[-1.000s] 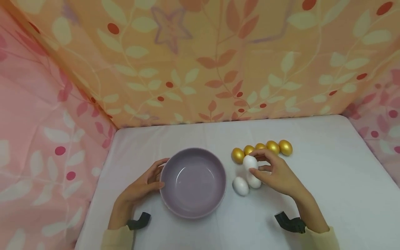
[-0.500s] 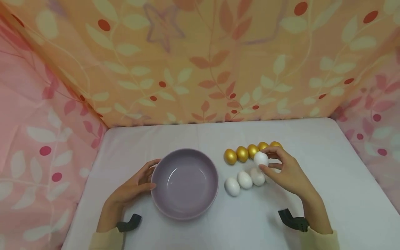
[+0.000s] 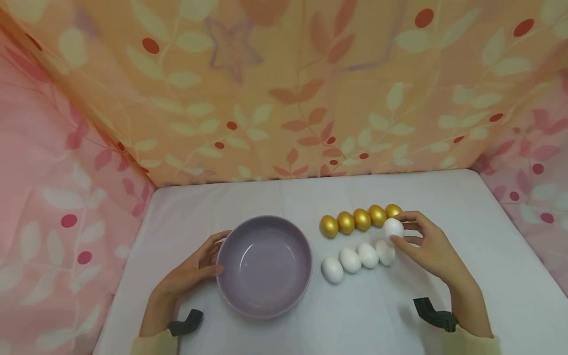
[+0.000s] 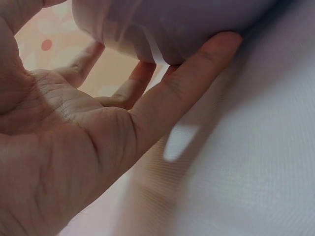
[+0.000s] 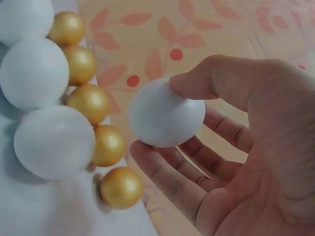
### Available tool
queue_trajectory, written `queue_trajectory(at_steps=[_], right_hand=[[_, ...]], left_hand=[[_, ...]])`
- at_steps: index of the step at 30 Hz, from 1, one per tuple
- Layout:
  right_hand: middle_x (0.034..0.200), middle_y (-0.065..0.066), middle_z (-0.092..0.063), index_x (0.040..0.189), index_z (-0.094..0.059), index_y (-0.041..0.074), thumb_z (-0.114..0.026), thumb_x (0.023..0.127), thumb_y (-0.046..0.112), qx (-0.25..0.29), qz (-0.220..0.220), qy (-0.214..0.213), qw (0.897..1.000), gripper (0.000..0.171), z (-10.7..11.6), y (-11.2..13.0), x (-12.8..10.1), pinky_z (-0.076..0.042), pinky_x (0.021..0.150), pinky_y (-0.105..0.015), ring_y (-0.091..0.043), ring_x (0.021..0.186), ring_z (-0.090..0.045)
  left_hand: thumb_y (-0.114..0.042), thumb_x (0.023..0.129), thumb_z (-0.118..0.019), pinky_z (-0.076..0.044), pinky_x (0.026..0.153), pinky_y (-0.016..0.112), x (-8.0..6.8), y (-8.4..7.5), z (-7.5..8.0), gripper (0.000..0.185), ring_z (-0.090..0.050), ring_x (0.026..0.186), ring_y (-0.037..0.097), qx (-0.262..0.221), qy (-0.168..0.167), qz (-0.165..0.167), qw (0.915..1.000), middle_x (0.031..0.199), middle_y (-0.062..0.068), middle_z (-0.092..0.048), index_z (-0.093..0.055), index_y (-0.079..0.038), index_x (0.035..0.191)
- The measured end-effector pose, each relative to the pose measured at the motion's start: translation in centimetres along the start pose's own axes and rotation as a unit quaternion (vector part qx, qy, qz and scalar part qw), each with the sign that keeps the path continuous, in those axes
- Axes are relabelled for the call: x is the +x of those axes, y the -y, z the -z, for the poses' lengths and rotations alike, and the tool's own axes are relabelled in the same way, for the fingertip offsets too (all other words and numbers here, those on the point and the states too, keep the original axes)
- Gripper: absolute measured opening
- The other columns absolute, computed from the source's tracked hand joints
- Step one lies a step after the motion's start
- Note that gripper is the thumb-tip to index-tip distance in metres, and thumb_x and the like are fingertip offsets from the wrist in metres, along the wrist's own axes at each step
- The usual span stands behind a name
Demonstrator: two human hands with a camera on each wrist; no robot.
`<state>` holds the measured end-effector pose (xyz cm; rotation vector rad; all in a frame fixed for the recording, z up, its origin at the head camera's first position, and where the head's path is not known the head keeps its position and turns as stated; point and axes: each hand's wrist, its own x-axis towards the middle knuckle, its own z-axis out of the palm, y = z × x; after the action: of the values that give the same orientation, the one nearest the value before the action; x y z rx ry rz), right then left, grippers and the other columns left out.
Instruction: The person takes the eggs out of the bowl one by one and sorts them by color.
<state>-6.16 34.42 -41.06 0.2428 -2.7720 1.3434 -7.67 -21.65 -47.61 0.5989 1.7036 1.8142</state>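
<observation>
While the left hand [image 3: 191, 276] is steadying the bowl [image 3: 264, 266], the right hand [image 3: 432, 251] is pinching a white egg [image 3: 393, 229], seemingly light, smooth, slip-prone, around its middle.

No readable text, labels, brands, nos. or signs in any view. Cloth backdrop [image 3: 284, 88] has only leaf & dot print; eggs, bowl, tabletop unmarked.

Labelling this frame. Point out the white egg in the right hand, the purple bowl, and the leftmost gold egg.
white egg [image 3: 393, 228], head view, on its rounded top.
purple bowl [image 3: 230, 286], head view, on its near-left rim.
leftmost gold egg [image 3: 329, 226], head view, on its middle.
</observation>
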Motion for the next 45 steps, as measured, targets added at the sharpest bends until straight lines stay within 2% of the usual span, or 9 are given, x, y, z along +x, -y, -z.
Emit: queue_trajectory(at_steps=[6,14,21,24,28,31,36,38,45], right_hand=[[0.138,-0.006,-0.055,0.14,-0.053,0.003,-0.077,0.098,0.017,-0.013,-0.038,-0.006,0.999,0.05,1.4,-1.6,-0.8,-0.051,0.084,-0.004,0.019,0.113,-0.05],[0.133,0.001,-0.055,0.138,-0.055,0.003,-0.078,0.097,0.016,-0.017,-0.042,-0.001,0.999,0.049,1.7,-3.1,-0.7,-0.051,0.083,-0.004,0.018,0.111,-0.051],[0.136,-0.015,-0.058,0.139,-0.054,0.002,-0.077,0.099,0.021,-0.025,-0.072,0.016,0.997,0.05,1.3,-3.7,-0.4,-0.051,0.083,-0.005,0.016,0.106,-0.053],[0.138,-0.022,-0.058,0.141,-0.052,0.003,-0.076,0.099,0.026,-0.048,-0.093,0.041,0.994,0.053,1.3,-3.9,-0.3,-0.048,0.083,-0.004,0.0,0.111,-0.059],[0.139,-0.025,-0.059,0.14,-0.053,0.003,-0.076,0.099,0.03,-0.076,-0.111,0.071,0.988,0.054,1.4,-4.3,-0.4,-0.047,0.082,-0.006,-0.033,0.119,-0.063],[0.14,-0.024,-0.06,0.14,-0.053,0.004,-0.074,0.1,0.034,-0.092,-0.128,0.089,0.983,0.054,1.3,-4.5,-0.6,-0.054,0.087,-0.019,-0.042,0.122,-0.063],[0.14,-0.024,-0.06,0.14,-0.054,0.006,-0.073,0.1,0.04,-0.105,-0.147,0.108,0.978,0.056,1.0,-4.6,-0.8,-0.059,0.095,-0.053,-0.043,0.122,-0.064],[0.138,-0.025,-0.061,0.139,-0.054,0.005,-0.074,0.099,0.04,-0.108,-0.145,0.109,0.978,0.056,1.1,-4.5,-0.8,-0.058,0.095,-0.056,-0.044,0.121,-0.064],[0.134,-0.023,-0.063,0.138,-0.055,0.005,-0.076,0.098,0.037,-0.117,-0.143,0.114,0.976,0.055,1.4,-4.3,-0.5,-0.059,0.092,-0.051,-0.041,0.117,-0.065]], left_hand=[[0.005,0.101,-0.057,-0.045,0.112,0.023,0.2,0.1,-0.1,0.079,-0.047,0.148,0.007,-0.008,-0.006,-0.001,0.9999,0.165,0.009,-0.037,-0.017,-0.011,0.167],[0.004,0.101,-0.058,-0.046,0.112,0.023,0.2,0.0,-0.4,0.08,-0.048,0.146,0.007,-0.008,-0.013,0.004,0.9999,0.165,0.009,-0.038,-0.017,-0.013,0.167],[0.004,0.101,-0.058,-0.047,0.11,0.023,0.2,-0.2,0.2,0.079,-0.049,0.145,0.005,0.004,-0.017,0.007,0.9998,0.163,0.007,-0.04,-0.018,-0.013,0.167],[0.004,0.101,-0.058,-0.047,0.11,0.023,0.2,-0.2,0.2,0.079,-0.049,0.145,0.004,0.01,-0.019,0.011,0.9997,0.163,0.005,-0.04,-0.018,-0.013,0.167],[0.003,0.101,-0.059,-0.047,0.11,0.023,0.2,-0.1,0.1,0.079,-0.05,0.145,0.004,0.01,-0.02,0.008,0.9997,0.163,0.005,-0.04,-0.018,-0.014,0.167],[0.004,0.101,-0.058,-0.047,0.111,0.023,0.2,0.1,-0.1,0.079,-0.049,0.145,0.005,0.002,-0.013,0.004,0.9999,0.164,0.007,-0.039,-0.017,-0.012,0.167],[0.005,0.102,-0.056,-0.046,0.112,0.023,0.0,0.4,0.0,0.079,-0.048,0.146,0.005,-0.003,-0.002,-0.003,1.0,0.164,0.006,-0.038,-0.016,-0.012,0.167],[0.006,0.102,-0.055,-0.046,0.112,0.023,0.0,0.4,0.1,0.078,-0.048,0.146,0.006,-0.002,0.0,-0.008,1.0,0.164,0.006,-0.038,-0.015,-0.011,0.167],[0.006,0.102,-0.055,-0.046,0.112,0.023,0.4,0.2,0.1,0.078,-0.047,0.147,0.006,-0.005,0.002,-0.01,0.9999,0.165,0.008,-0.037,-0.016,-0.01,0.167]])
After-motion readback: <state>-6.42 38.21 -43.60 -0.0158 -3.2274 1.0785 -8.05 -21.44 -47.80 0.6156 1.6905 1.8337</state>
